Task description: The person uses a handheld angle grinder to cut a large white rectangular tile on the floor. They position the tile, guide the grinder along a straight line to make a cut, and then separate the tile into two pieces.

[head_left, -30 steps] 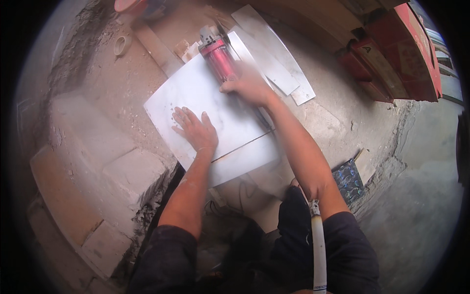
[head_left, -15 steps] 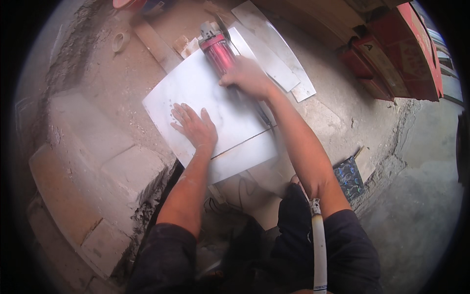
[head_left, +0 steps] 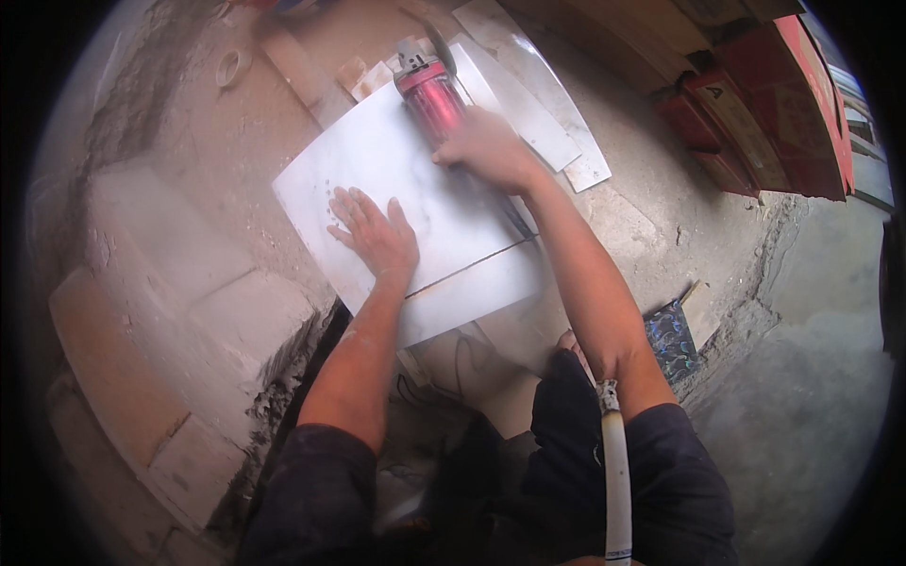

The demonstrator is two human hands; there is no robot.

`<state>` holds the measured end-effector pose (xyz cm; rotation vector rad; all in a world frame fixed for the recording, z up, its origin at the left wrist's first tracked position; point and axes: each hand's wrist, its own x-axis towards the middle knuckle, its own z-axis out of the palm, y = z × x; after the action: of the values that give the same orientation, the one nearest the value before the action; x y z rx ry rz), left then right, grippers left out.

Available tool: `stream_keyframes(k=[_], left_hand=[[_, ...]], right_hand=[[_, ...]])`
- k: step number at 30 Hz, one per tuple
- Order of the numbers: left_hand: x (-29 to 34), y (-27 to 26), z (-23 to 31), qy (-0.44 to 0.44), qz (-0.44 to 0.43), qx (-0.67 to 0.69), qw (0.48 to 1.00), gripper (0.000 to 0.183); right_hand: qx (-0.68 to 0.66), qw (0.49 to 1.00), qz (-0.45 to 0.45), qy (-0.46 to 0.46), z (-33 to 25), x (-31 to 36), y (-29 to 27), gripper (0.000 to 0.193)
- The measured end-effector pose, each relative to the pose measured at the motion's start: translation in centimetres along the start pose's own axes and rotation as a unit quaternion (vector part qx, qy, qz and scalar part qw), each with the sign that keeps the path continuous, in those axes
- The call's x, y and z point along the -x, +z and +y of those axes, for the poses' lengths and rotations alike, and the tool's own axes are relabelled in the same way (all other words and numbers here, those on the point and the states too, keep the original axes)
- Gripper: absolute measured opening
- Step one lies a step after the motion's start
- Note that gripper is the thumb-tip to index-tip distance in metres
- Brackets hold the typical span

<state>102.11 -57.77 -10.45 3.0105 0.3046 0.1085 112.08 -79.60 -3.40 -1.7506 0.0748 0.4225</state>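
My right hand (head_left: 493, 151) is closed around the red body of an angle grinder (head_left: 436, 104). Its grey head points to the far side, with a dark disc beside it. The grinder is over the far right part of a white, faintly veined tile (head_left: 326, 165). A straight dark line crosses the tile near its front edge and runs up to the right. Pressed flat on the left part of the tile is my left hand (head_left: 377, 236), fingers spread. The right hand is slightly blurred, and whether the disc spins I cannot tell.
White tile strips (head_left: 538, 94) lie behind at the right. Red cardboard boxes (head_left: 755, 113) stand at the far right. Dusty slabs (head_left: 118, 358) are stacked at the left. A roll of tape (head_left: 232, 68) sits at the far left. A lit cigarette (head_left: 615, 472) juts up from the lower edge.
My right hand and the grinder have shifted slightly to the right. My left hand stays flat on the tile.
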Motion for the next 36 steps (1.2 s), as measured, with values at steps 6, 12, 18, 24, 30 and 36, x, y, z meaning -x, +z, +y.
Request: stream_keyframes(k=[6,12,18,24,30,36], left_hand=[[0.0,0.0,-0.1,0.008,0.002,0.000,1.000,0.070],[-0.1,0.2,-0.1,0.006,0.005,-0.014,1.000,0.071],[-0.1,0.2,0.0,0.008,0.008,-0.022,1.000,0.071],[-0.2,0.5,-0.1,-0.002,0.013,-0.028,1.000,0.072],[-0.1,0.4,-0.1,0.000,0.012,-0.012,1.000,0.074],[-0.1,0.3,-0.1,0.005,0.019,-0.005,1.000,0.071]], right_hand=[[0.003,1.000,0.005,0.024,-0.5,1.0,0.0,0.041],[0.002,0.998,-0.004,0.064,-0.5,1.7,-0.3,0.066],[0.023,0.998,0.001,0.052,0.6,2.3,-0.2,0.069],[-0.025,0.999,0.004,0.034,0.1,3.3,-0.1,0.043],[-0.048,0.999,0.002,0.020,1.3,3.0,0.0,0.038],[0.017,0.999,0.019,0.029,0.9,3.6,-0.2,0.041]])
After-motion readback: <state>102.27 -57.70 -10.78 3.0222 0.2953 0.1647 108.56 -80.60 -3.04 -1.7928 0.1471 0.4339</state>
